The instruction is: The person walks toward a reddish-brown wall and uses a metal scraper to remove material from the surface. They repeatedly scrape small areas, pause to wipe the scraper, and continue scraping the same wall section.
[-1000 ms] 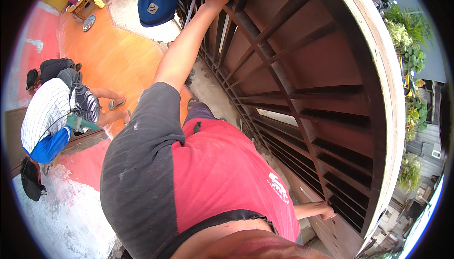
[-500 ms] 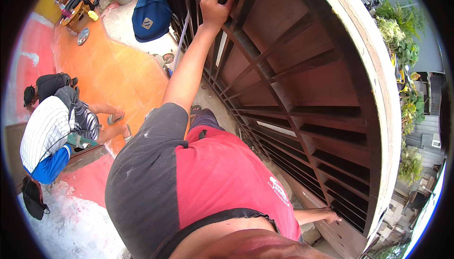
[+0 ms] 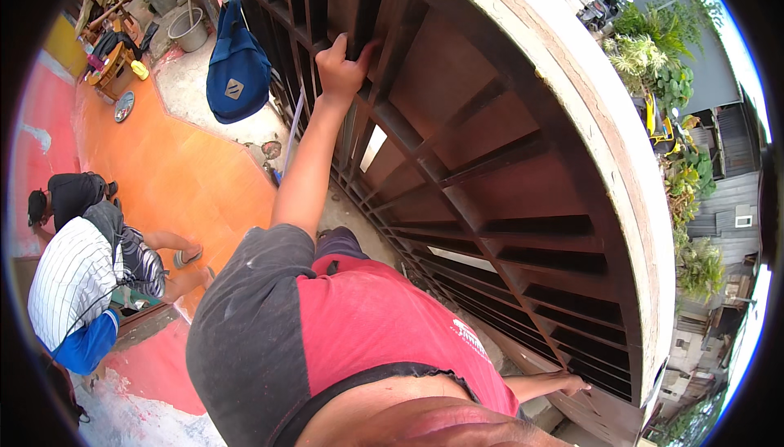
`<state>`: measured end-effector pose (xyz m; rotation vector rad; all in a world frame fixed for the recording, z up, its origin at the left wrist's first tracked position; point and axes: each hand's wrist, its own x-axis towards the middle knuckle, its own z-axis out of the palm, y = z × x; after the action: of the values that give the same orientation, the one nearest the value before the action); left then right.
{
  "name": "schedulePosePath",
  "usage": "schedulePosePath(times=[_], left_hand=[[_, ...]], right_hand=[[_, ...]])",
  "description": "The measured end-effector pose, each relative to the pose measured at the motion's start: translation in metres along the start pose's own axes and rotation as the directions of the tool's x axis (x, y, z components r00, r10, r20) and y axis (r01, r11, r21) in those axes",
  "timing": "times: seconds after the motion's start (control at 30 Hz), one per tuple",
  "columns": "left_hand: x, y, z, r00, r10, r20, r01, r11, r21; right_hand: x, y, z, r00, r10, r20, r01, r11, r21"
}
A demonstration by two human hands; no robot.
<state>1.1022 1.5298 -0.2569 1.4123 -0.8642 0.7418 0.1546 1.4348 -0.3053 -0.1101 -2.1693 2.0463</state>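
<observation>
A large dark brown metal gate, made of crossing bars over sheet panels, fills the middle and right of the view. At its upper left part, my left hand is closed around a bar with the arm stretched out and the thumb raised. My right hand is at the gate's lower right part, beside closely spaced bars. Its fingers curl at a bar there, partly hidden from view.
Left, two people bend low: one in a striped shirt, another in dark clothes, near orange tiles. A blue backpack hangs beside the gate; a grey bucket stands behind. A pale ledge borders the gate; plants stand beyond.
The whole view has shifted, so the gate, backpack and left arm appear farther left. Both hands keep their places on the gate. The bending people stay in nearly the same poses.
</observation>
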Motion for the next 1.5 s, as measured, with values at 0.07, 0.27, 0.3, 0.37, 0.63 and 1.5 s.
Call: schedulePosePath(times=[0.07,0.27,0.3,0.37,0.63,1.5], left_hand=[[0.008,0.000,-0.004,1.000,0.006,-0.006,-0.006,1.000,-0.006],[0.022,-0.018,-0.010,1.000,0.005,-0.018,-0.004,0.996,0.087],[0.024,-0.025,-0.007,1.000,0.011,-0.018,-0.010,0.996,0.084],[0.027,-0.033,0.003,0.999,-0.053,-0.009,0.053,0.999,-0.004],[0.055,-0.083,-0.008,0.999,-0.045,-0.026,0.047,0.996,0.071],[0.066,-0.026,-0.002,0.995,0.074,-0.074,-0.058,0.980,0.190]], right_hand=[[-0.003,-0.004,-0.003,1.000,0.009,-0.004,-0.009,1.000,-0.006],[-0.009,-0.019,-0.009,1.000,0.015,-0.005,-0.015,0.999,0.029],[-0.006,-0.022,-0.009,1.000,0.018,-0.001,-0.018,0.999,0.041],[0.007,-0.020,-0.012,1.000,0.026,-0.011,-0.025,0.996,0.080],[-0.144,-0.067,-0.045,0.993,-0.067,0.094,0.049,0.982,0.184],[-0.079,-0.061,-0.076,0.924,-0.132,0.359,0.015,0.950,0.312]])
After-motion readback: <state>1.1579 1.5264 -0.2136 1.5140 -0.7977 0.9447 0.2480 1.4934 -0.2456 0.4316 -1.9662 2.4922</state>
